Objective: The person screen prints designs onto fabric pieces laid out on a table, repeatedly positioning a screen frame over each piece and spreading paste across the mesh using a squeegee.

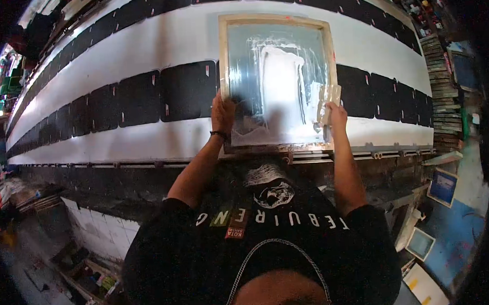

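A wooden-framed screen (276,18) with pale mesh lies over the long white table (184,32). White ink streaks run down the middle of its mesh. My left hand (222,114) is wrapped round the frame's left side, near the lower corner. In my right hand (337,116) is a pale squeegee (327,103), tilted at the lower right of the frame, its edge smeared with white. Black rectangular pieces (188,91) with small tags lie in rows on the table, and the frame covers part of the nearer row.
A metal rail (310,156) runs along the table's near edge. Stacked slats (444,94) stand beyond the right end. Smaller framed screens (443,187) rest at the lower right, above a blue floor. Bottles and cluttered shelves (428,11) are at the upper right.
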A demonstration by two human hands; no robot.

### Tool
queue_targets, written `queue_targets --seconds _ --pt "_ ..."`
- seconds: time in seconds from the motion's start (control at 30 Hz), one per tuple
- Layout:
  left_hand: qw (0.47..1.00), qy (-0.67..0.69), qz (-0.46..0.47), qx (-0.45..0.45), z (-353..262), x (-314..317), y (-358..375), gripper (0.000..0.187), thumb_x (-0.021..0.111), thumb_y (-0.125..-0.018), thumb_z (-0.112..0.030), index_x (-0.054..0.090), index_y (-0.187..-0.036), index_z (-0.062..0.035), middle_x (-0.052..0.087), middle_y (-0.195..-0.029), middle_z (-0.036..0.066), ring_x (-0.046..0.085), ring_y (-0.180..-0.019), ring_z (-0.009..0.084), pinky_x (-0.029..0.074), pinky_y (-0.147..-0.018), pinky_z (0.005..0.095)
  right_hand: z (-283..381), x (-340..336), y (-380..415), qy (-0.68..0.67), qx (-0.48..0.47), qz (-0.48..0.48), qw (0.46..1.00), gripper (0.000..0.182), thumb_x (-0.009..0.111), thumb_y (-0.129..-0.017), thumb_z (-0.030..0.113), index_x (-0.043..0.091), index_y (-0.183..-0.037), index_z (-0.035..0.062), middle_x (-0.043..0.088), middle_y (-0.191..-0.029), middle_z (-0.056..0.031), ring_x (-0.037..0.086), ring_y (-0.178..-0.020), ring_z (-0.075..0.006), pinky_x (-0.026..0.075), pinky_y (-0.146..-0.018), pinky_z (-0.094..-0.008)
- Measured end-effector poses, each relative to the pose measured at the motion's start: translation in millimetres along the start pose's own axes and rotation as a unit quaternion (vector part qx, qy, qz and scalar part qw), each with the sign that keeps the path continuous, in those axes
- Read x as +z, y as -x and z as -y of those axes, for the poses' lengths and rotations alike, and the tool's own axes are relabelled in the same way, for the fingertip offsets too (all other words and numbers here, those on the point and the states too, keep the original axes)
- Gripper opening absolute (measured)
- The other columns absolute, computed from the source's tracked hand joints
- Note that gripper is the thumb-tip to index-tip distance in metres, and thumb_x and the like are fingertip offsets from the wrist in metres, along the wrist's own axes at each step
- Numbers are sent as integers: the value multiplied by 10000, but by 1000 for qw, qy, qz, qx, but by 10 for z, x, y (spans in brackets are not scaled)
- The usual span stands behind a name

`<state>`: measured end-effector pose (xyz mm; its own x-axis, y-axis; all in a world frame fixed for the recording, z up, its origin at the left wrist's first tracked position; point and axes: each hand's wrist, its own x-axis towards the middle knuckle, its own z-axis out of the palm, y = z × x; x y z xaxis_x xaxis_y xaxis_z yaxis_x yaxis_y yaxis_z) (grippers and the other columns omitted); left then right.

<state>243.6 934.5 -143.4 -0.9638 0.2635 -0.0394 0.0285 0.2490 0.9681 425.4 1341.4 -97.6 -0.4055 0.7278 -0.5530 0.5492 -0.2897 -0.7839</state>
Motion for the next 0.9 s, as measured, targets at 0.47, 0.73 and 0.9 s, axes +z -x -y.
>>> queue_targets --seconds 0.47,0.73,0.9 --pt "912 -254 143 288 -1454 502 -1527 695 725 -957 -361 470 -1490 5 588 -1365 264 583 -1229 447 475 -1040 507 1532 1428 114 473 -425 81 768 385 690 -860 373 747 -1176 160 758 -1050 -122 695 -1038 -346 517 -857 -514" --pt "931 -207 232 193 -942 752 -1015 474 733 -953 -388 650 -1221 -6 680 -1189 219 654 -1099 403 511 -949 503 902 1510 95 512 -540 91 661 359 729 -814 179 701 -1171 168 715 -1193 -26 624 -1075 -259 421 -896 -448" --pt "918 -178 278 221 -761 528 485 448 770 -935 -354 653 -1253 -61 664 -1236 193 654 -1100 372 528 -938 475 96 723 1211 557 -452 159 678 373 684 -845 81 699 -1217 112 717 -1210 -66 622 -1135 -259 398 -996 -459"
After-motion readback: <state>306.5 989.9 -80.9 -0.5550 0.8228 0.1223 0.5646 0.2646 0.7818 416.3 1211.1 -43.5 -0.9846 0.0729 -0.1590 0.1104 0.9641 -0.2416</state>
